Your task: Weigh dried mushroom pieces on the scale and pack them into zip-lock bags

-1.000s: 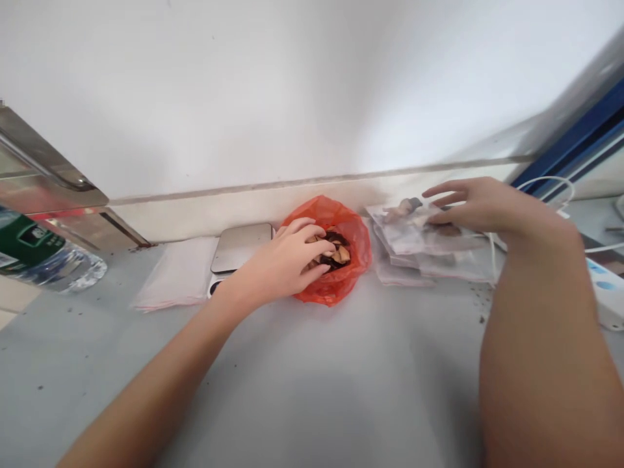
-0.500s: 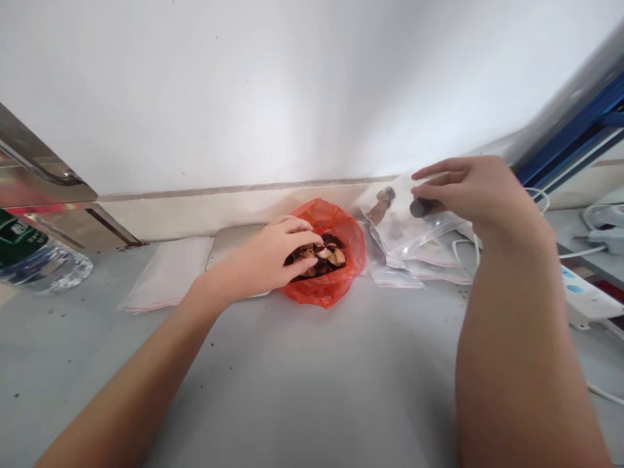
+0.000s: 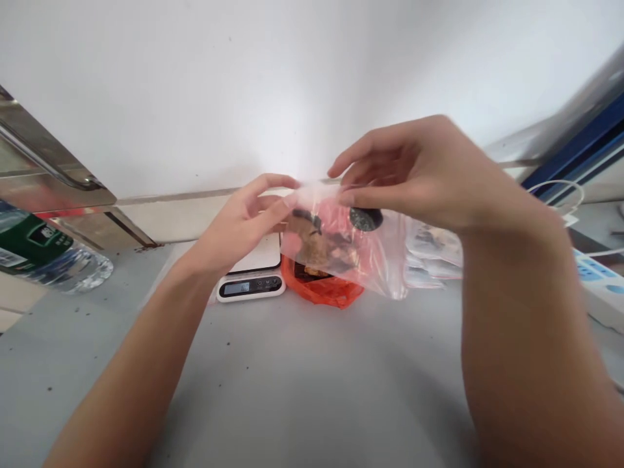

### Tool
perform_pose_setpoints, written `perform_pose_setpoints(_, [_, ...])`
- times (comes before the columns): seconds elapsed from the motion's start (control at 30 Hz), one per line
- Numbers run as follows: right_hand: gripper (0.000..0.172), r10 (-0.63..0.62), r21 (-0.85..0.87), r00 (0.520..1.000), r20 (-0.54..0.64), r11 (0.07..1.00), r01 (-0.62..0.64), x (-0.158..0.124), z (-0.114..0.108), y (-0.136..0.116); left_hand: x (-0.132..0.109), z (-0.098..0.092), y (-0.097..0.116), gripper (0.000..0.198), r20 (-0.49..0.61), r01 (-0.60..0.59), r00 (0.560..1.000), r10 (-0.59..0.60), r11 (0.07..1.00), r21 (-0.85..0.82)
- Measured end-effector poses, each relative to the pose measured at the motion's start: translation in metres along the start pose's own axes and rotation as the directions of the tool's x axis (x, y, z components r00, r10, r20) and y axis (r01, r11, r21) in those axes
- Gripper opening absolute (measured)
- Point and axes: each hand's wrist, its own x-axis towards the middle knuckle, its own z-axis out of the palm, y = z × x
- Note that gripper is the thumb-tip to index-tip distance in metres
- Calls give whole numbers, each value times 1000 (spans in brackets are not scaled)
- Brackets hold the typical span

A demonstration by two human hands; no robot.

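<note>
A clear plastic bag [image 3: 385, 260] with dark and brown dried pieces inside is held up between both hands. My left hand [image 3: 244, 218] pinches its upper left corner between thumb and fingers. At the bag's top right, the thumb and fingers of my right hand [image 3: 404, 169] grip it, near a round dark piece [image 3: 365, 219]. Directly behind and below hangs the view of an open red plastic bag [image 3: 326, 294] holding brown pieces, partly covered by the clear one. A white digital scale [image 3: 251, 286] stands left of the red bag, its plate partly behind my left hand.
Several filled clear bags [image 3: 431, 250] lie to the right. Flat empty bags are partly hidden by my left forearm. A water bottle [image 3: 49, 250] and metal cabinet [image 3: 63, 162] are at the left; a power strip [image 3: 602, 283] and white cable are at the right.
My right hand has brought the clear bag left, over the red bag. My left hand has lifted off the red bag's contents and taken the clear bag's left corner. The scale's display now shows.
</note>
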Motion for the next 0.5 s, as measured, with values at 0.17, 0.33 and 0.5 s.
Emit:
perform_pose_setpoints(0.17, [24, 166, -3, 986, 5, 986, -166, 9, 15, 9, 5, -9, 2, 18, -214, 25, 976, -42, 996, -85])
perform_pose_setpoints(0.33, [33, 380, 9, 911, 162, 922, -386, 16, 20, 27, 10, -16, -6, 20, -372, -49, 928, 13, 995, -89])
perform_pose_setpoints(0.5, [38, 450, 262, 866, 217, 828, -496, 21, 25, 45, 14, -18, -18, 13, -462, -80, 886, 39, 994, -70])
